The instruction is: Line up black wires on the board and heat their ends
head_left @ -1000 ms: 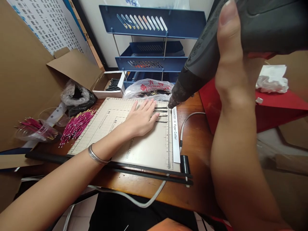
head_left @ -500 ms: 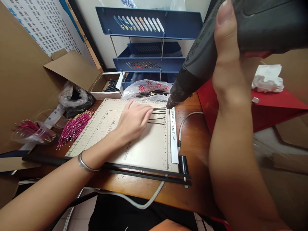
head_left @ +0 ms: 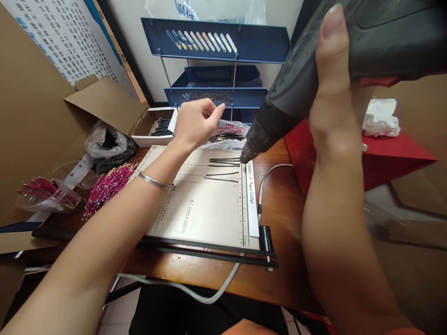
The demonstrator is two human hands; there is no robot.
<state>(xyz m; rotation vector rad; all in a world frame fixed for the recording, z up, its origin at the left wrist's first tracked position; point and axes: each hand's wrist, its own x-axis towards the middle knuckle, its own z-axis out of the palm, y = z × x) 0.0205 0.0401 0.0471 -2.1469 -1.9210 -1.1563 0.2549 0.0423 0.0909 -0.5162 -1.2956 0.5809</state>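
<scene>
My right hand grips a dark heat gun, the thumb lying along its body. The nozzle points down at the far right of a paper cutter board, close above the ends of several thin black wires laid across it. My left hand is raised above the board's far edge, in front of a plastic bag of black wires. Its fingers curl loosely, with a gap beside the thumb; nothing shows in them, though some fingertips are hidden.
Magenta wires lie in a pile left of the board. A white box with dark wires and a blue tiered rack stand behind. Right are a red box and a white cable; the cutter's black arm runs along the front.
My left hand has lifted off the wires on the board and moved up and away toward the bag, uncovering them. The right hand and heat gun have barely moved.
</scene>
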